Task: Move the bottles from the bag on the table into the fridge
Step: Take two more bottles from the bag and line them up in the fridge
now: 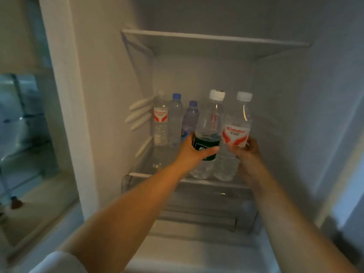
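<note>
Both forearms reach up from the bottom of the head view into the open fridge (110, 95), and each hand carries a bottle at the front edge of the glass shelf (137, 175). In the left hand (194, 149) is the dark-labelled bottle (208, 134), the fingers curled round its label band with the thumb lying across the front; its base seems to sit on or just above the shelf lip. At three o'clock from it, nearly touching, stands the red-labelled bottle (235, 134), held low by the right hand (247, 152), whose fingers wrap the body below and beside the label from the right. Both are upright, white caps up. Toward ten o'clock from the left hand, further back on the same shelf, three bottles already stand: a red-labelled one (161, 123) by the left wall, a blue-capped one (175, 119) just beside it, and a shorter blue-capped one (190, 119) partly hidden behind the left hand. So the job looks well under way, with three stowed and two being set down. Neither bag nor table shows, so whether more remain cannot be told. At twelve o'clock an upper shelf (214, 37) is bare as far as visible; at six o'clock below sits a clear drawer (197, 209).
</note>
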